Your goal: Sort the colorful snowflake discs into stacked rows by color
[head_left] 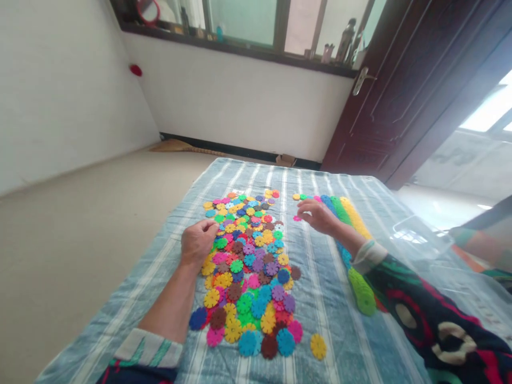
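A broad spread of colourful notched plastic discs [248, 261] lies overlapping on a blue-and-white striped cloth [316, 293]. At its left edge is my left hand [199, 242], thumb and fingers pinched together; whatever they may hold is hidden. My right hand [317, 215] hovers to the right of the spread, fingers bent and apart. Close to its fingertips is a small pink disc [296, 218]. Under and beside my right forearm run long rows of discs sorted by colour, among them a yellow row [354, 217] and a lime green row [362, 292].
A clear plastic container [420, 234] stands on the right of the cloth. One yellow disc [318, 346] lies apart near the front. Beyond the cloth are a broom [172, 145] on the floor, a dark red door [384, 90] and a windowsill [248, 47] holding bottles.
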### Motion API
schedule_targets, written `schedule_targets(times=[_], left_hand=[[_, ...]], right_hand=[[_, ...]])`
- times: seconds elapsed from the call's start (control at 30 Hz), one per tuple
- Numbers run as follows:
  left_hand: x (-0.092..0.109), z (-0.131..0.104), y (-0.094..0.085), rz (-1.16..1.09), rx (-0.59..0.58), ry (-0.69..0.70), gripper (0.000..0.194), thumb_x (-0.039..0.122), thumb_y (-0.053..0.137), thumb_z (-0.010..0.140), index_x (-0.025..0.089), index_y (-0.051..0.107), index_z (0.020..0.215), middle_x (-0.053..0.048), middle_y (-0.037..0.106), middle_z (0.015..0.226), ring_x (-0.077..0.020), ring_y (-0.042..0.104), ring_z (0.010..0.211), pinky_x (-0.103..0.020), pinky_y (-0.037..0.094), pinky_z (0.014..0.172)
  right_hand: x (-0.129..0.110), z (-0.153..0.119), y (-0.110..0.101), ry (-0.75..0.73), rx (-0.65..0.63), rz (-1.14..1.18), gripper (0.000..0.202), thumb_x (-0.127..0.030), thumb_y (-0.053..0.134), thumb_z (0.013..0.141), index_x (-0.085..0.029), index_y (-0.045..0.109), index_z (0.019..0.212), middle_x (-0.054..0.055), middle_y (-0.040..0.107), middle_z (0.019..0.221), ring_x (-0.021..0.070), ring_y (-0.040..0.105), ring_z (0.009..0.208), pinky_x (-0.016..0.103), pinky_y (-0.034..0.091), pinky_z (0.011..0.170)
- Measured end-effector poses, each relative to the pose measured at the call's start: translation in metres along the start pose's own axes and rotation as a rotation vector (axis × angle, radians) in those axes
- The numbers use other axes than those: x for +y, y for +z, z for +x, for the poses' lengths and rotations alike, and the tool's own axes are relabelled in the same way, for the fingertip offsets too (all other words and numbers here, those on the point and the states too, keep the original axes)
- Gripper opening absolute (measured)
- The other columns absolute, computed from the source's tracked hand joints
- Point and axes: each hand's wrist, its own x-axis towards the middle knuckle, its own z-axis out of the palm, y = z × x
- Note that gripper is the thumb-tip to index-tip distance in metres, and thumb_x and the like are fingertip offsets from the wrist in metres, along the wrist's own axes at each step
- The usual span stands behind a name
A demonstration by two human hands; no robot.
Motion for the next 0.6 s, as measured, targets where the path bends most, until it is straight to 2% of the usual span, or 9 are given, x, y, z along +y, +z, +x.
schedule_targets(times=[0.13, 0.23, 0.4, 0.6], left_hand=[[0.005, 0.001, -0.004, 0.022, -0.004, -0.025, 0.026, 0.040, 0.058, 0.067, 0.019, 0.073, 0.074, 0.000, 0.071, 0.068, -0.0210, 0.066, 0.072, -0.028, 0.046, 0.068], [0.007, 0.000, -0.006, 0.026, -0.003, -0.044, 0.026, 0.038, 0.059, 0.066, 0.019, 0.074, 0.076, 0.000, 0.073, 0.072, -0.0218, 0.066, 0.075, -0.028, 0.047, 0.070], [0.005, 0.001, -0.005, 0.020, 0.000, -0.043, 0.027, 0.038, 0.059, 0.067, 0.019, 0.074, 0.079, -0.001, 0.074, 0.077, -0.0226, 0.067, 0.078, -0.030, 0.048, 0.075], [0.002, 0.001, -0.004, 0.023, 0.006, -0.034, 0.028, 0.039, 0.060, 0.068, 0.019, 0.075, 0.080, -0.001, 0.074, 0.076, -0.0224, 0.067, 0.076, -0.030, 0.050, 0.074]], right_hand=[[0.065, 0.009, -0.027, 0.163, -0.001, -0.126, 0.018, -0.006, 0.060, 0.078, -0.016, 0.072, 0.068, 0.008, 0.069, 0.082, 0.0206, 0.064, 0.080, 0.030, 0.049, 0.076], [0.092, 0.010, -0.029, 0.232, -0.036, -0.186, 0.017, -0.008, 0.061, 0.077, -0.016, 0.074, 0.071, 0.008, 0.069, 0.081, 0.0206, 0.064, 0.080, 0.029, 0.047, 0.076], [0.110, 0.008, -0.021, 0.272, -0.117, -0.236, 0.017, -0.012, 0.060, 0.078, -0.018, 0.075, 0.073, 0.007, 0.069, 0.087, 0.0193, 0.064, 0.083, 0.025, 0.045, 0.078], [0.120, 0.008, -0.016, 0.291, -0.168, -0.275, 0.017, -0.011, 0.059, 0.078, -0.018, 0.073, 0.071, 0.007, 0.069, 0.087, 0.0181, 0.063, 0.083, 0.023, 0.044, 0.078]])
